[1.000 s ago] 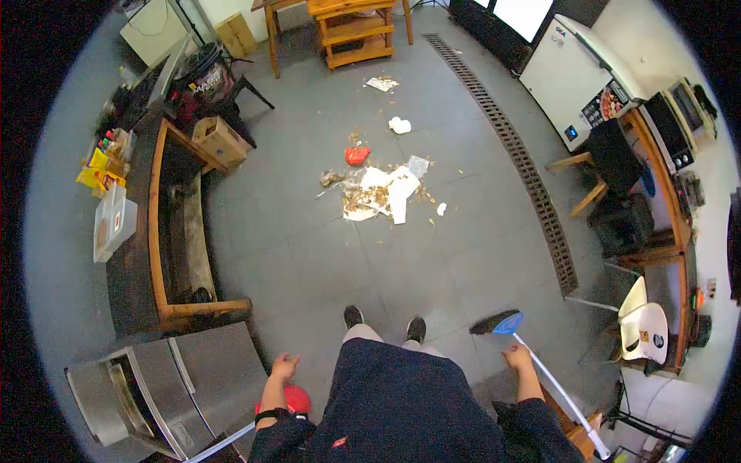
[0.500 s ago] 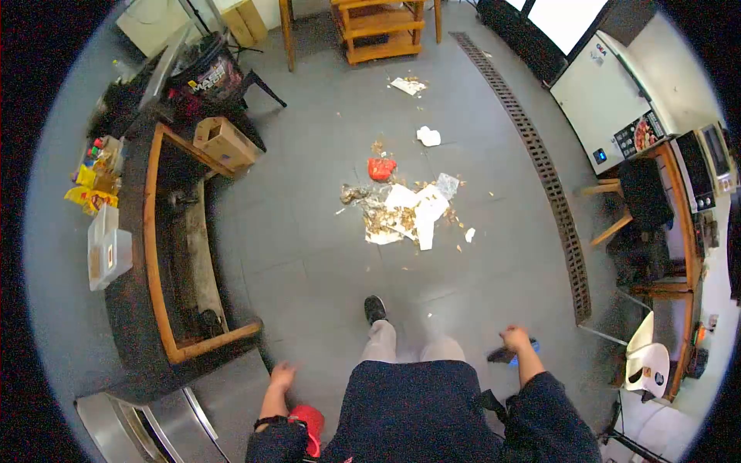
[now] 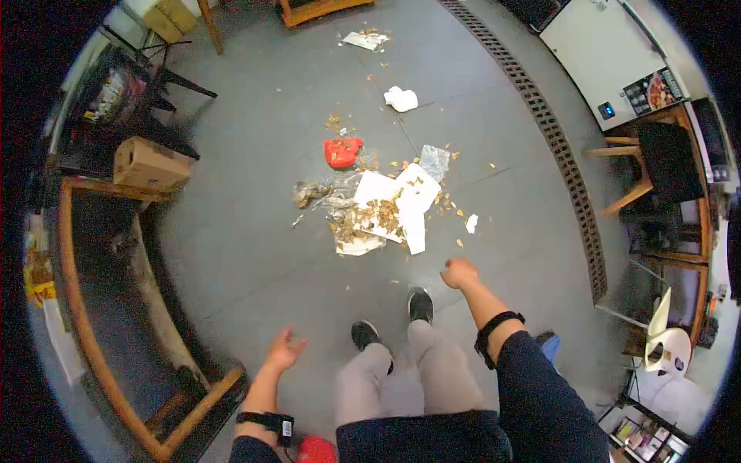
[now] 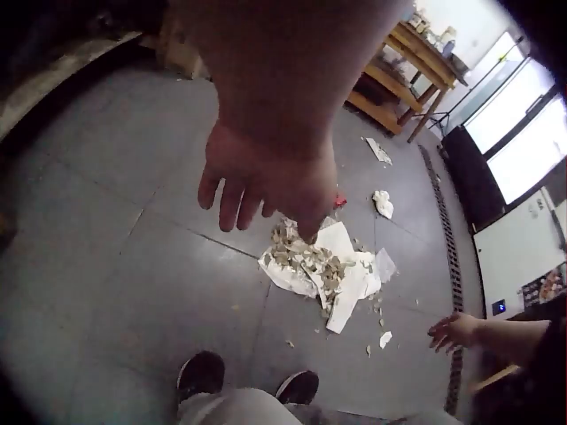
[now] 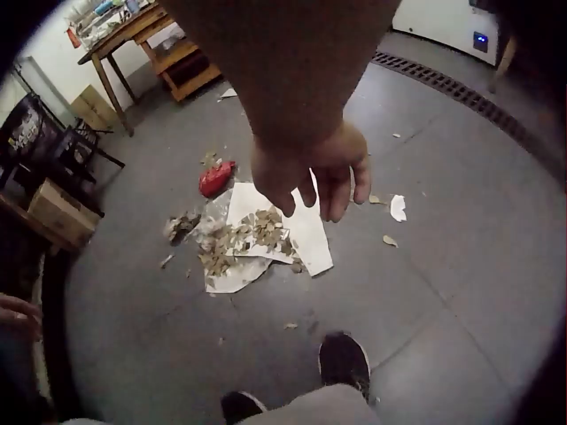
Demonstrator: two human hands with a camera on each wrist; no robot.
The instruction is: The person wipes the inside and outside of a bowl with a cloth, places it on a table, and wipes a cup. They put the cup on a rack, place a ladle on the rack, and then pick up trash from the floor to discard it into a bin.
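Observation:
Both hands hang in the air over the grey floor, holding nothing. The left hand (image 3: 285, 351) has its fingers loosely spread, and in the left wrist view the left hand (image 4: 270, 181) shows relaxed fingers. The right hand (image 3: 461, 273) is just on the near side of the litter, fingers loosely bent; the right wrist view shows the right hand (image 5: 310, 173) with fingers hanging. On the floor lie white sheets (image 3: 417, 189) with brown scraps (image 3: 380, 216), clear crumpled plastic (image 3: 340, 202), a red crumpled item (image 3: 342, 152) and a white crumpled piece (image 3: 400, 99).
A drain grate (image 3: 552, 135) runs down the right side. At the left stand a wood-framed unit (image 3: 85, 309) and a cardboard box (image 3: 150, 163). A white chair (image 3: 670, 351) and a black-covered chair (image 3: 670, 162) are at the right. Something blue (image 3: 549, 346) lies behind the right arm.
The person has stepped forward, so the litter is closer. The right hand has moved forward and inward; the blue broom once beside it is now mostly hidden behind the arm. Both hands stay empty.

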